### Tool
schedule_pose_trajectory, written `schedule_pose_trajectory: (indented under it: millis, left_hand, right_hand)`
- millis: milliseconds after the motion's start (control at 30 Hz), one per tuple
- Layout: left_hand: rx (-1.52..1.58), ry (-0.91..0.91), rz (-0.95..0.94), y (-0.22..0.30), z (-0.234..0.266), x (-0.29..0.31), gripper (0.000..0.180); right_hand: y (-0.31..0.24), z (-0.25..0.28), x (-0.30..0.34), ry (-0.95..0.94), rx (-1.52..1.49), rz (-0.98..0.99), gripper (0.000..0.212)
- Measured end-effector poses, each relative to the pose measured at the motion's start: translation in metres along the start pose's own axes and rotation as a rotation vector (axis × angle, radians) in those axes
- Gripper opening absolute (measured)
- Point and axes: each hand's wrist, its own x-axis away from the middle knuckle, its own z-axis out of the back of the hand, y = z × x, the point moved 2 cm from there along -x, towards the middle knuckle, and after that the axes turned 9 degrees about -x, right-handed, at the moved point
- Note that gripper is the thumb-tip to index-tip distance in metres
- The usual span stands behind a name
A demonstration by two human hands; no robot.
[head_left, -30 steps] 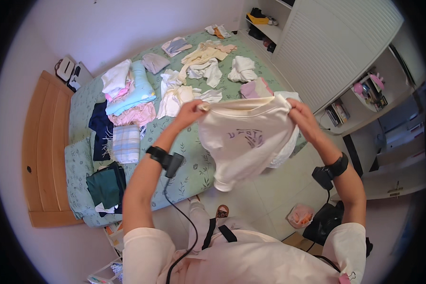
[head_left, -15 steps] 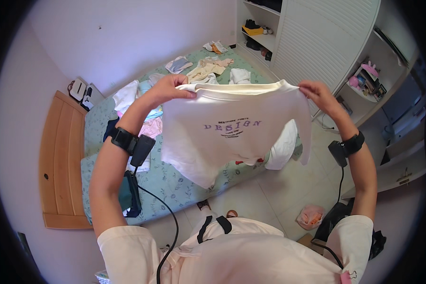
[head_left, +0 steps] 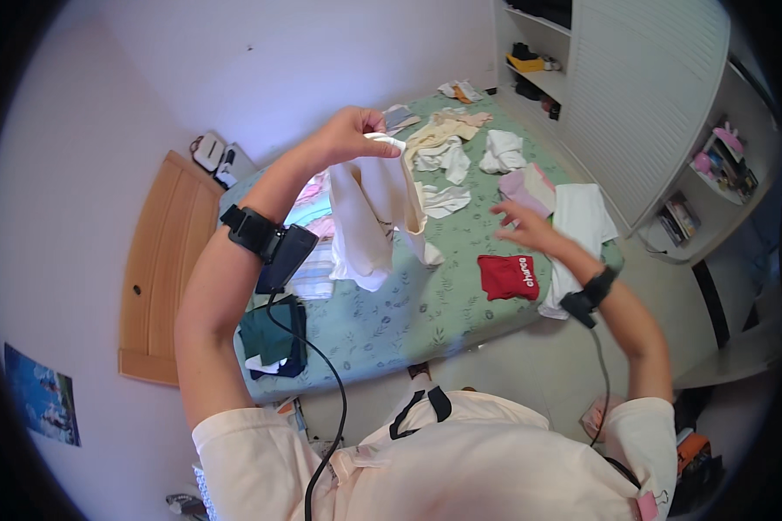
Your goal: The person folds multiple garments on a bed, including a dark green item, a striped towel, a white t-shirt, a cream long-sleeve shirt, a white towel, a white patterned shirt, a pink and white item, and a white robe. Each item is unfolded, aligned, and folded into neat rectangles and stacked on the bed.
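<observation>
My left hand (head_left: 360,137) pinches a white T-shirt (head_left: 365,230) by its collar, and the shirt hangs down loosely over the bed. Its front print is turned out of sight. To the right, my right hand (head_left: 527,228) has let its fingers come apart, with nothing between them. Below that hand lies a folded red garment (head_left: 505,276) with white lettering. Next to it a long white garment (head_left: 584,217) drapes over the bed's edge, partly behind my forearm. A pink and cream garment (head_left: 530,188) lies just beyond the right hand.
The bed (head_left: 391,326) has a green patterned sheet. Dark green folded clothes (head_left: 269,334) and a striped garment (head_left: 314,273) lie at its left; crumpled white (head_left: 502,152) and cream clothes (head_left: 443,130) lie farther back. A wooden headboard (head_left: 169,269) and shelves (head_left: 729,178) flank it.
My right hand has let go of the T-shirt and moved down and left. The shirt, once stretched between both hands, now hangs from my left hand. The view has shifted, exposing the red garment.
</observation>
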Motion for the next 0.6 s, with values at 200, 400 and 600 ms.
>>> schedule_pose_trajectory:
  millis: [200, 400, 600]
  left_hand:
    - [-0.015, 0.036, 0.099, 0.035, 0.038, 0.068, 0.034]
    - [0.060, 0.108, 0.123, 0.049, 0.052, 0.148, 0.033]
    - [0.137, 0.149, 0.258, 0.017, 0.053, 0.230, 0.032]
  right_hand:
    - [-0.001, -0.135, -0.061, 0.000, -0.349, 0.046, 0.055]
    - [-0.033, -0.207, -0.099, -0.216, -0.782, 0.007, 0.051]
    - [-0.061, -0.222, -0.080, -0.473, -0.895, -0.072, 0.037]
